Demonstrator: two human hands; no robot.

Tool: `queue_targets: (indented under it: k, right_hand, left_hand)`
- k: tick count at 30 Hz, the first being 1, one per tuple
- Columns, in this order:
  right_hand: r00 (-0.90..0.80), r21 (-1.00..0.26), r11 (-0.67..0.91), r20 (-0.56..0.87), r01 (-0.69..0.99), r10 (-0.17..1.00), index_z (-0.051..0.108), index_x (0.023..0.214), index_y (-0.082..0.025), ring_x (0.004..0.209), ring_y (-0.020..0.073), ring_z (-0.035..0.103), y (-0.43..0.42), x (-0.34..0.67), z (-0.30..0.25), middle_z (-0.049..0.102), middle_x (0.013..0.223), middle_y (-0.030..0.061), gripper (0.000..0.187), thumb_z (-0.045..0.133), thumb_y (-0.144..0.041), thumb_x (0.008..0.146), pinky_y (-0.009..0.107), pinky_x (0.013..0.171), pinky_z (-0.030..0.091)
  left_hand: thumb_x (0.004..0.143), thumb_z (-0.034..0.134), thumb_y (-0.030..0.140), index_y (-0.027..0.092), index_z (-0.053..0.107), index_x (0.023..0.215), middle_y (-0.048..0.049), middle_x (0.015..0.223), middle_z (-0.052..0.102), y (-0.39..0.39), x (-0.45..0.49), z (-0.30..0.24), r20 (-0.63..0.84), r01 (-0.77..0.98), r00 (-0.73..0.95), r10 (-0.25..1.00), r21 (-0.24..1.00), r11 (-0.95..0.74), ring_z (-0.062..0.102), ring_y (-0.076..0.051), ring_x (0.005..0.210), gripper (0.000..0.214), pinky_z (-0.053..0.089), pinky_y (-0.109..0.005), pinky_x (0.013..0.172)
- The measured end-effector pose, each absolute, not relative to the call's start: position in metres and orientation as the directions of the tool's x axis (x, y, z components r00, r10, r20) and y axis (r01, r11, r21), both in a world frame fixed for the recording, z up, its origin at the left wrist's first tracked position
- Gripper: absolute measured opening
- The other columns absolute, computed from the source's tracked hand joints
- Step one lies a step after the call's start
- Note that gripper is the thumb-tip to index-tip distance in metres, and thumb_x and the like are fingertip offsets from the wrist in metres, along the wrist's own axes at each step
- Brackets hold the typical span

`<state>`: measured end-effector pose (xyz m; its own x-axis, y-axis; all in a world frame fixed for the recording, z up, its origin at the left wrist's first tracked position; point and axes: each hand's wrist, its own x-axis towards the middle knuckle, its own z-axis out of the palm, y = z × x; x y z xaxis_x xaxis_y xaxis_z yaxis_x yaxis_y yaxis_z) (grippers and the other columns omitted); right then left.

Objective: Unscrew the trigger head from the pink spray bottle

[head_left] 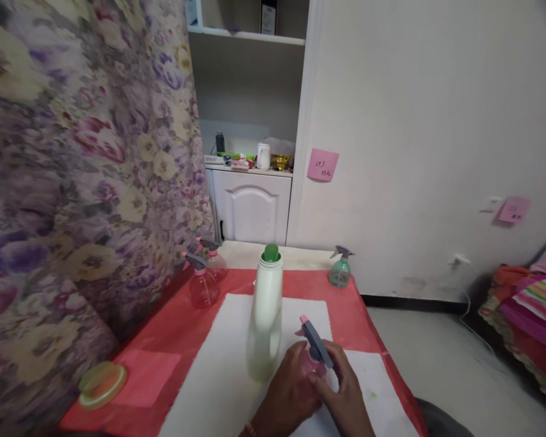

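A small spray bottle (317, 343) with a clear pink body and a grey head with a pink nozzle is between my hands, near the front of the table. My left hand (287, 388) wraps round its body from the left. From the right, my right hand (348, 388) grips it just below the head, thumb against the pink body. The fingers partly hide the body. Just beyond my left hand stands a tall pale green jug (264, 315) with a side handle. A dark green piece (271, 251) shows at its open mouth.
Two pink spray bottles (204, 286) stand at the table's back left, a green spray bottle (340, 273) at its back right. A round yellow-green lid (102, 385) lies front left on the red cloth (164, 340). White paper (218, 364) lies under the jug. A flowered curtain (91, 170) hangs along the left.
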<state>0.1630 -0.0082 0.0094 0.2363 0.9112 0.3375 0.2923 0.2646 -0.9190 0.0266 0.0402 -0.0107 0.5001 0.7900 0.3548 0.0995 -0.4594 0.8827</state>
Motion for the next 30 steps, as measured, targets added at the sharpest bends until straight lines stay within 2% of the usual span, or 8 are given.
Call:
queue_targets:
  k: [5,10,14,16,20,25,27,30]
  right_hand:
    - [0.329,-0.891,0.183,0.334,0.415,0.883,0.062,0.090,-0.023,0.089,0.0244,0.061,-0.001,0.159,0.014,0.061,0.092,0.0033,0.022,0.075,-0.025,0.073,0.036,0.080,0.051]
    - [0.364,-0.907,0.201,0.340,0.370,0.867,0.059,0.076,-0.024,0.076,0.0201,0.058,0.005,0.153,0.016,0.057,0.080,0.0005,0.017,0.071,-0.035,0.080,0.030,0.067,0.050]
    - [0.258,-0.934,0.267,0.325,0.236,0.910,0.066,0.079,-0.022,0.077,0.0204,0.061,0.005,0.162,0.025,0.062,0.079,0.0002,0.019,0.072,-0.040,0.079,0.029,0.071,0.051]
    - [0.185,-0.942,0.282,0.314,0.180,0.931,0.070,0.088,-0.022,0.084,0.0225,0.065,0.005,0.168,0.025,0.068,0.085,0.0017,0.019,0.072,-0.038,0.077,0.032,0.078,0.053]
    - [0.287,-0.981,0.186,0.196,0.061,0.938,0.065,0.111,-0.022,0.107,0.0287,0.066,0.007,0.169,0.006,0.072,0.110,0.0072,0.040,0.074,-0.032,0.073,0.039,0.095,0.049]
    - [0.318,-0.977,0.211,0.209,0.029,0.925,0.064,0.098,-0.021,0.095,0.0273,0.067,0.010,0.157,-0.003,0.073,0.095,0.0051,0.035,0.078,-0.032,0.068,0.036,0.087,0.052]
    - [0.261,-0.968,0.245,0.250,0.055,0.932,0.065,0.095,-0.021,0.091,0.0253,0.067,0.010,0.159,0.005,0.072,0.090,0.0039,0.027,0.075,-0.034,0.073,0.034,0.084,0.052]
    - [0.128,-0.947,0.309,0.319,0.091,0.939,0.068,0.096,-0.022,0.096,0.0255,0.066,0.009,0.168,0.016,0.072,0.097,0.0050,0.025,0.071,-0.039,0.077,0.034,0.087,0.053]
  left_hand:
    - [0.084,0.060,0.025,0.022,0.059,0.119,-0.0111,0.116,0.064,0.033,0.041,-0.018,0.393,0.142,0.335,0.856,0.877,-0.459,0.060,-0.029,0.111,0.035,0.048,-0.044,0.099]
    - [0.092,0.049,0.028,0.018,0.055,0.120,-0.0132,0.109,0.063,0.032,0.046,-0.018,0.389,0.168,0.381,0.838,0.863,-0.477,0.062,-0.027,0.103,0.030,0.051,-0.044,0.091]
    - [0.085,0.056,0.020,0.019,0.056,0.118,-0.0123,0.112,0.064,0.037,0.044,-0.020,0.414,0.167,0.403,0.816,0.843,-0.511,0.061,-0.029,0.108,0.033,0.048,-0.046,0.098]
    - [0.080,0.057,0.015,0.019,0.055,0.121,-0.0128,0.117,0.064,0.039,0.044,-0.023,0.434,0.173,0.398,0.808,0.830,-0.531,0.059,-0.029,0.113,0.040,0.045,-0.047,0.102]
    - [0.077,0.058,0.014,0.021,0.059,0.120,-0.0115,0.117,0.066,0.040,0.045,-0.027,0.399,0.157,0.372,0.838,0.863,-0.481,0.058,-0.030,0.116,0.044,0.044,-0.047,0.105]
    - [0.073,0.066,0.023,0.021,0.062,0.114,-0.0108,0.114,0.066,0.040,0.044,-0.030,0.341,0.114,0.340,0.877,0.910,-0.398,0.060,-0.031,0.112,0.042,0.047,-0.046,0.103]
    - [0.074,0.067,0.029,0.022,0.064,0.111,-0.0107,0.112,0.067,0.041,0.043,-0.032,0.311,0.094,0.341,0.887,0.928,-0.362,0.061,-0.031,0.110,0.038,0.048,-0.048,0.102]
    - [0.077,0.068,0.038,0.026,0.065,0.107,-0.0090,0.108,0.069,0.044,0.043,-0.035,0.289,0.028,0.381,0.878,0.946,-0.323,0.062,-0.031,0.107,0.032,0.048,-0.050,0.101]
